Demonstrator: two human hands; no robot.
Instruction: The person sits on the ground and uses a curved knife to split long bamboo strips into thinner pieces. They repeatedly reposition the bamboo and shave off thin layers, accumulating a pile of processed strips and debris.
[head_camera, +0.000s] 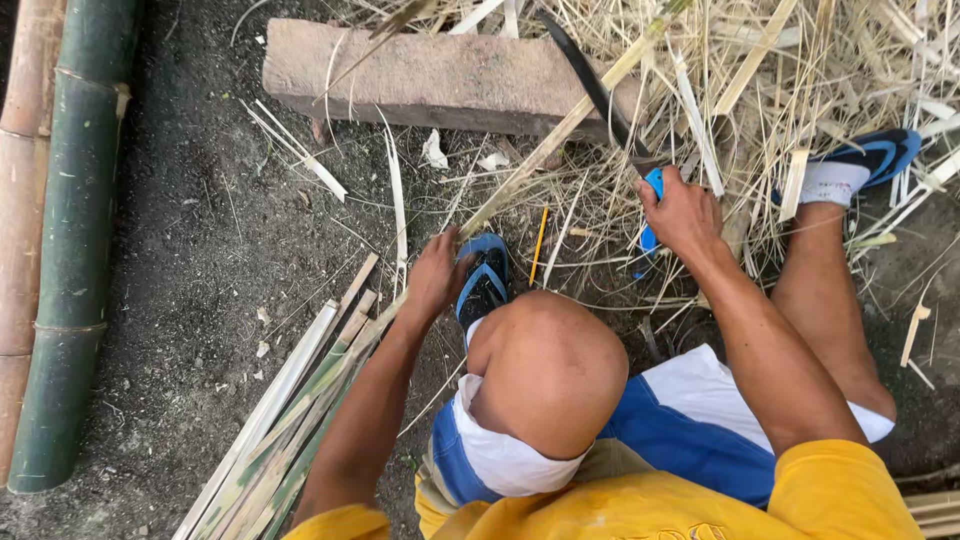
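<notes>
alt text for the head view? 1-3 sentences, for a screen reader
Seen from above, a seated person's right hand grips a blue-handled knife whose dark blade crosses a long bamboo strip held lower down by the left hand. Split strips lie on dark soil by the left arm, with a brick and dry shavings ahead.

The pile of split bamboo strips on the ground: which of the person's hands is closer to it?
Left. The left hand grips a bamboo strip just above the pile of split strips; the right hand holds a blue-handled knife, far right.
</notes>
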